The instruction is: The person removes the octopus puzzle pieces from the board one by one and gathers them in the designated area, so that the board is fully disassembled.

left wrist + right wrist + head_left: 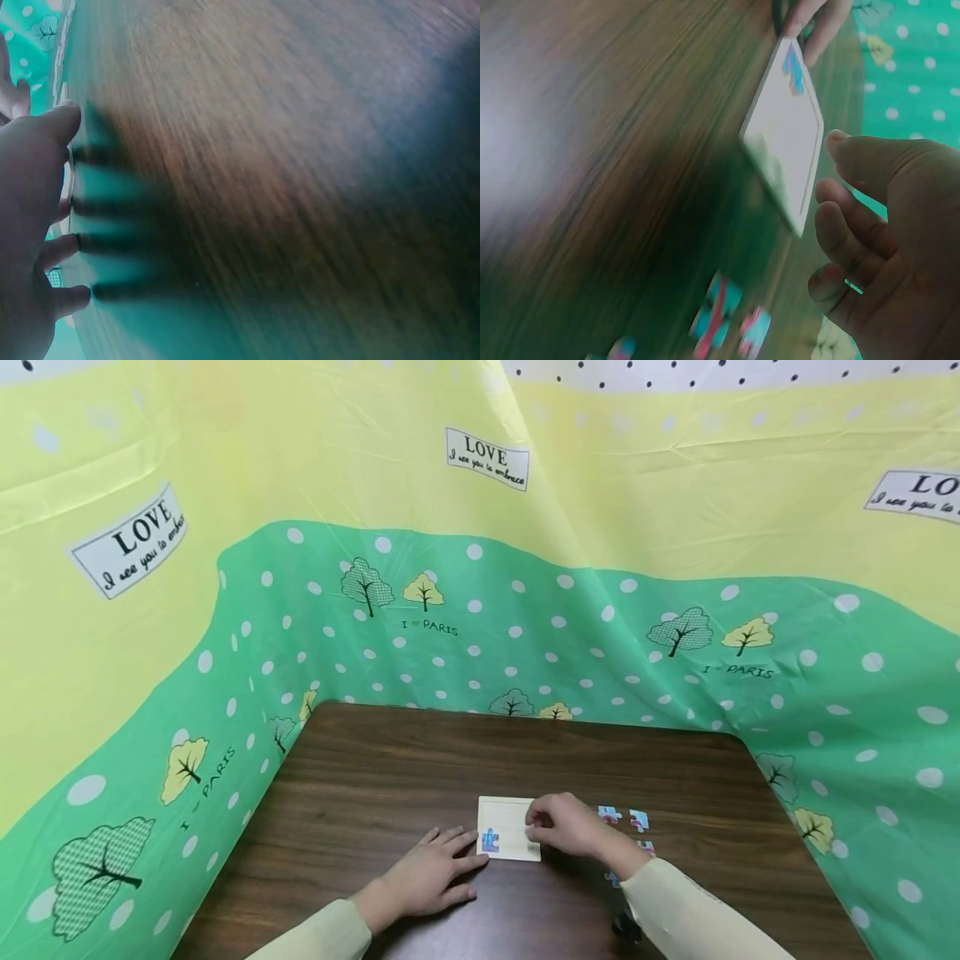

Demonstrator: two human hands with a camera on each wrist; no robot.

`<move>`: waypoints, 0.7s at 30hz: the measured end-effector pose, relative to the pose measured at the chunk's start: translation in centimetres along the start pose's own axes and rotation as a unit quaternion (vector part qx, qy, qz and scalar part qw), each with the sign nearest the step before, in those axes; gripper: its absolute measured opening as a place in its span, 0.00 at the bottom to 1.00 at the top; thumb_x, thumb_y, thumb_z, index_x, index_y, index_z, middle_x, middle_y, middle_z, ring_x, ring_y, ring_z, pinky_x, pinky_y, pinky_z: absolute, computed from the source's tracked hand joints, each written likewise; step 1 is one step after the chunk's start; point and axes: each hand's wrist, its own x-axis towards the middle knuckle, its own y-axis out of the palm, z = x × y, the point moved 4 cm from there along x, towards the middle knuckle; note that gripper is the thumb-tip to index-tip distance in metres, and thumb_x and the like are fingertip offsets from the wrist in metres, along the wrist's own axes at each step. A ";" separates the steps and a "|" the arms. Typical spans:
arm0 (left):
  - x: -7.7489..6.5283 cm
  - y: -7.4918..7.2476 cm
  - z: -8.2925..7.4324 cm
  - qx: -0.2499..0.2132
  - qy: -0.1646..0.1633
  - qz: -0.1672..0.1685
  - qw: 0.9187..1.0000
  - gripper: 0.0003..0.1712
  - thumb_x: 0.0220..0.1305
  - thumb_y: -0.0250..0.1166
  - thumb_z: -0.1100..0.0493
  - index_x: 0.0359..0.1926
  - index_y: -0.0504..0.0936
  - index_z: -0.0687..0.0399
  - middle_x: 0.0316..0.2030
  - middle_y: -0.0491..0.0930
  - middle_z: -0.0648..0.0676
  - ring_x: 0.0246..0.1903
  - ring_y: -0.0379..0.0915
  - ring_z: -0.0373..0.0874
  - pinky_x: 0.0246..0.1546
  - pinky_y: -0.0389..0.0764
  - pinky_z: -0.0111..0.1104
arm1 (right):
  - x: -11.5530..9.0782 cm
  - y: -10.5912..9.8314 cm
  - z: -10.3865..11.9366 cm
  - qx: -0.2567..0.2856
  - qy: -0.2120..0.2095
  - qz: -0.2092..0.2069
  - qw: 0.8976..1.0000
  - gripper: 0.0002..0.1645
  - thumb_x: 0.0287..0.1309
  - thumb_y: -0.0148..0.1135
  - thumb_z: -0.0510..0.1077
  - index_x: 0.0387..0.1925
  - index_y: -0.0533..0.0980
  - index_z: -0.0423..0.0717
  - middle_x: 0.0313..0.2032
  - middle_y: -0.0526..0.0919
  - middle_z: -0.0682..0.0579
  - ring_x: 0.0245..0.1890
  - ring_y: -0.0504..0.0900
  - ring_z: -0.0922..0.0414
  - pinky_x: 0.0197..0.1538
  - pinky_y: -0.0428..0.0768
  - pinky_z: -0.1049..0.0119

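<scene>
A pale, shallow puzzle tray (pixel 507 817) lies on the brown table, with a blue puzzle piece (pixel 491 841) in its lower left corner. My left hand (pixel 429 873) rests palm down on the table, fingers spread. Its fingertips are right at the tray's left edge. Over the tray's right edge is my right hand (pixel 572 828). In the right wrist view its fingers (pixel 838 229) are loosely bent, the thumb stands apart from them, and nothing shows between them. The left wrist view shows the left hand (pixel 30 202) from the side.
Loose puzzle pieces lie right of the tray, among them a blue and red piece (pixel 608 814) and a corner-shaped piece (pixel 639 820); the right forearm partly covers others. A small black object (pixel 626 927) sits by the right sleeve. Patterned green and yellow cloth (pixel 450 585) surrounds the wooden table (pixel 375 760).
</scene>
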 end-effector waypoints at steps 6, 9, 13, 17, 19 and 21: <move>0.1 0.1 -0.1 -0.002 -0.008 0.027 1.000 0.34 0.73 0.55 0.33 0.75 0.68 0.31 0.77 0.63 0.53 0.75 0.61 0.57 0.65 0.72 0.61 | 2.3 1.6 1.7 0.000 -0.027 0.017 0.999 0.08 0.58 0.75 0.45 0.38 0.85 0.49 0.31 0.82 0.63 0.30 0.77 0.64 0.36 0.77 0.67; 0.1 0.0 -0.1 0.004 -0.003 0.025 1.000 0.34 0.73 0.55 0.33 0.75 0.68 0.32 0.76 0.64 0.53 0.74 0.62 0.57 0.64 0.73 0.61 | 3.0 2.6 2.0 -0.013 -0.039 0.026 0.999 0.11 0.56 0.76 0.47 0.40 0.85 0.49 0.32 0.83 0.61 0.31 0.79 0.62 0.37 0.78 0.68; 0.2 -0.1 -0.1 0.005 -0.001 0.027 1.000 0.34 0.72 0.56 0.33 0.76 0.68 0.32 0.77 0.64 0.53 0.74 0.62 0.58 0.63 0.74 0.61 | 3.5 3.4 2.4 -0.025 -0.051 0.032 0.998 0.13 0.54 0.78 0.48 0.40 0.85 0.49 0.32 0.84 0.57 0.32 0.81 0.59 0.37 0.78 0.66; 0.2 -0.1 0.0 0.002 -0.005 0.031 1.000 0.35 0.72 0.56 0.32 0.76 0.67 0.31 0.77 0.63 0.53 0.74 0.62 0.58 0.64 0.74 0.61 | 3.7 4.0 2.6 -0.041 -0.054 0.031 0.997 0.14 0.53 0.78 0.50 0.40 0.85 0.49 0.34 0.84 0.57 0.34 0.79 0.61 0.39 0.79 0.65; 0.2 -0.1 0.1 0.002 -0.005 0.031 1.000 0.35 0.72 0.56 0.32 0.76 0.67 0.31 0.77 0.63 0.53 0.74 0.62 0.58 0.63 0.74 0.61 | 3.8 4.2 2.7 -0.050 -0.058 0.027 0.997 0.15 0.52 0.78 0.50 0.40 0.86 0.49 0.34 0.83 0.57 0.34 0.78 0.62 0.39 0.79 0.65; 0.2 -0.1 0.1 0.002 -0.005 0.028 1.000 0.35 0.72 0.56 0.32 0.76 0.67 0.31 0.77 0.64 0.53 0.74 0.62 0.59 0.63 0.74 0.61 | 3.8 4.4 2.7 -0.056 -0.063 0.024 0.996 0.16 0.51 0.79 0.50 0.40 0.86 0.48 0.34 0.82 0.57 0.33 0.77 0.62 0.39 0.78 0.65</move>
